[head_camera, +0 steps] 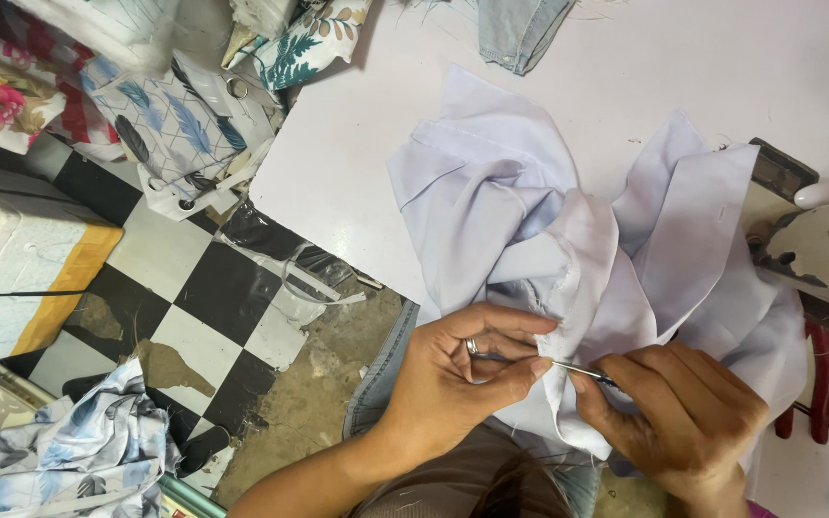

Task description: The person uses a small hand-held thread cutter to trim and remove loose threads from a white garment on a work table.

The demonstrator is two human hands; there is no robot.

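A crumpled white garment (530,221) lies on the white table (338,163) and hangs over its near edge. My left hand (458,379), with a ring on one finger, pinches a frayed seam edge of the garment between thumb and fingers. My right hand (683,417) grips a thin metal tool (580,369) whose tip points left into that seam, just beside my left thumb. Both hands are close together at the cloth's lower edge.
A sewing machine (817,245) stands at the table's right edge, with red-handled scissors (822,379) below it. A denim piece (520,29) lies at the far edge. Patterned fabric bundles (165,105) and a white foam box (11,259) sit on the checkered floor (203,288).
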